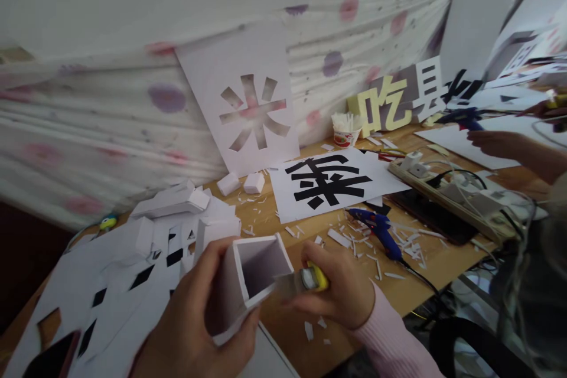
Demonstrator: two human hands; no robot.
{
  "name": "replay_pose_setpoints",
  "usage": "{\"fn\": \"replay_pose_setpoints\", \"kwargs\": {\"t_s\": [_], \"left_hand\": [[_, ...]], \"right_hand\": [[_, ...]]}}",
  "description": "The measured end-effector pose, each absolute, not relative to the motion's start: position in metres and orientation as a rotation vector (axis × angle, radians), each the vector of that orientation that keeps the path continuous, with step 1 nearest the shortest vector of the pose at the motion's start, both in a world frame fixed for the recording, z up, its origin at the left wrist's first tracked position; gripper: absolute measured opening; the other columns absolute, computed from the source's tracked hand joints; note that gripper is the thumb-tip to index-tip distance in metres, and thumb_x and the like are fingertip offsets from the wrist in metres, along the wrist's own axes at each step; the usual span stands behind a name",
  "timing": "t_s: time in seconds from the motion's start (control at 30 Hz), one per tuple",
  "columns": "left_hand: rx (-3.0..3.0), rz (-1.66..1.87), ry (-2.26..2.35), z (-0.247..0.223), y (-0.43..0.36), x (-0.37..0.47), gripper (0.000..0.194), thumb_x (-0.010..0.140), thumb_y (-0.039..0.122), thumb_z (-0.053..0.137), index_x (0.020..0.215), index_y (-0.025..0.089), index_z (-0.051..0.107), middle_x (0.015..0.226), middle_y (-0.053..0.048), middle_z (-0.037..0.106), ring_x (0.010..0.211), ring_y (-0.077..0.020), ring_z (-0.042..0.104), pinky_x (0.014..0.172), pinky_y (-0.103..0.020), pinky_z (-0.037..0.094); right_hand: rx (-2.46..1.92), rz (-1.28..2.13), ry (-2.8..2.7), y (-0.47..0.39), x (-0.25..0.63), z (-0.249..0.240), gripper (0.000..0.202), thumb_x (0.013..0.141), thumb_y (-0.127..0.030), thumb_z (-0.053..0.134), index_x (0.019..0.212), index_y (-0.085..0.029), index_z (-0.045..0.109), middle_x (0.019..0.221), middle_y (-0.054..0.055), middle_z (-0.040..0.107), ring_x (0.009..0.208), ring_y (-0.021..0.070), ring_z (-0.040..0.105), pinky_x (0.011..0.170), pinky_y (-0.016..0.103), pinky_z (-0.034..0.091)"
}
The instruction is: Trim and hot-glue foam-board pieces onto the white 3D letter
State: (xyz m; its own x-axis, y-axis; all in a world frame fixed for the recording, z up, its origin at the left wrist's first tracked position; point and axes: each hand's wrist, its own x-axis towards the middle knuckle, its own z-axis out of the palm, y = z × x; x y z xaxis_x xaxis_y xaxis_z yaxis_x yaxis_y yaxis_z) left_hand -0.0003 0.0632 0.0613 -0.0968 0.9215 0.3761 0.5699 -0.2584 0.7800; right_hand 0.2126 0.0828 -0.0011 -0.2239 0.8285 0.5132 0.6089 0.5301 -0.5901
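My left hand (208,313) is closed round a white foam-board box (261,248), tilted so that its open end faces up. In my right hand (339,280) is a yellow utility knife (316,276), its blade close to the box's right edge; whether the blade touches the edge I cannot tell. Behind my hands lies a white paper sheet (283,204) printed with a black character. A blue glue gun (378,233) rests to the right among white scraps. Two small white blocks, one of them a foam block (254,183), stand beyond the box.
White cut-out boards (119,295) cover the left side. A power strip (452,195) with cables lies at the right. At far right, another person's hand (500,144) is by a second glue gun (465,118). A stencil board (266,147) and a cup of glue sticks (345,137) stand behind.
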Motion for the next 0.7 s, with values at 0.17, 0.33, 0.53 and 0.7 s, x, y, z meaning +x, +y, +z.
{"fn": "replay_pose_setpoints", "kwargs": {"t_s": [0.17, 0.33, 0.53, 0.7], "left_hand": [[2.153, 1.003, 1.491, 0.065, 0.068, 0.014, 0.031, 0.07, 0.037, 0.075, 0.094, 0.027, 0.058, 0.08, 0.0, 0.069, 0.067, -0.0195, 0.068, 0.054, -0.028, 0.057], [2.345, 1.063, 1.409, 0.069, 0.071, 0.021, 0.027, 0.071, 0.03, 0.07, 0.091, 0.025, 0.052, 0.07, 0.004, 0.063, 0.057, -0.0155, 0.062, 0.048, -0.024, 0.051], [2.389, 1.063, 1.362, 0.068, 0.071, 0.026, 0.026, 0.072, 0.028, 0.068, 0.09, 0.025, 0.05, 0.067, 0.004, 0.06, 0.053, -0.0151, 0.059, 0.045, -0.024, 0.047], [2.404, 1.056, 1.338, 0.069, 0.072, 0.027, 0.026, 0.074, 0.03, 0.069, 0.09, 0.025, 0.049, 0.069, 0.004, 0.06, 0.056, -0.0149, 0.06, 0.048, -0.024, 0.049]], "right_hand": [[-1.272, 0.265, -1.971, 0.079, 0.216, 0.001, 0.019, 0.06, -0.005, 0.051, 0.066, -0.023, 0.048, 0.049, -0.004, 0.055, 0.044, 0.0125, 0.052, 0.047, 0.023, 0.025], [-1.335, 0.232, -1.938, 0.079, 0.217, -0.003, 0.019, 0.057, -0.006, 0.05, 0.062, -0.023, 0.043, 0.046, -0.005, 0.052, 0.042, 0.0122, 0.051, 0.046, 0.023, 0.024], [-1.359, 0.226, -1.919, 0.078, 0.217, -0.004, 0.017, 0.058, -0.008, 0.051, 0.062, -0.024, 0.045, 0.046, -0.004, 0.053, 0.043, 0.0132, 0.052, 0.047, 0.024, 0.025], [-1.329, 0.261, -1.909, 0.075, 0.216, -0.001, 0.016, 0.06, -0.009, 0.053, 0.061, -0.023, 0.047, 0.045, -0.005, 0.053, 0.041, 0.0118, 0.049, 0.046, 0.023, 0.026]]}}
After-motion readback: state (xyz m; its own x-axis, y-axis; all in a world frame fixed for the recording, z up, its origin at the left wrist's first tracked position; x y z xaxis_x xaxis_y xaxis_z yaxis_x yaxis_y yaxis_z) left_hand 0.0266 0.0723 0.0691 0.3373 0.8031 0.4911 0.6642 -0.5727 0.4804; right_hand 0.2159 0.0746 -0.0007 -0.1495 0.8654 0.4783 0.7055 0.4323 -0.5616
